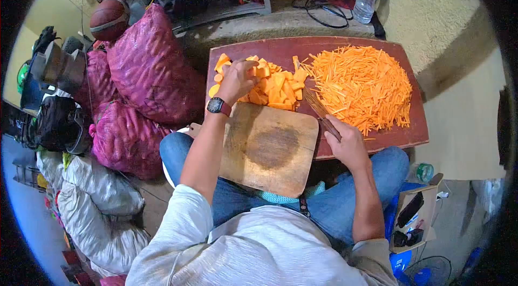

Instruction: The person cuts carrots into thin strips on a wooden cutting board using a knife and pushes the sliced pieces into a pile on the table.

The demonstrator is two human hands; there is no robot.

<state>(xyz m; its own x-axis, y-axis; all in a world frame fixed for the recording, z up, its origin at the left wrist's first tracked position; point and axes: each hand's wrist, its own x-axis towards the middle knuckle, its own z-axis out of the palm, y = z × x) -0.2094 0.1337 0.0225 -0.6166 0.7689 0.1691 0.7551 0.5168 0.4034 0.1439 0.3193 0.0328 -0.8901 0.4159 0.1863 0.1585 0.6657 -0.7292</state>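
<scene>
My left hand [237,78], with a dark watch on its wrist, reaches into a pile of orange vegetable chunks [278,89]. Its fingers curve apart over the pieces, and the hand partly hides them. In my right hand [345,139] is a knife [318,104], gripped by its handle, with the blade pointing up and left between the chunks and a heap of thin orange vegetable strips [361,89]. A worn wooden cutting board [270,146] lies tilted over my lap against the near edge of the low red table [415,119].
Pink mesh sacks [156,65] stand left of the table, with a basketball [109,19] on top. White sacks [100,216] lie lower left. Behind the table are a water bottle [368,0] and a black cable [324,8]. A box of small items [415,216] is at the right.
</scene>
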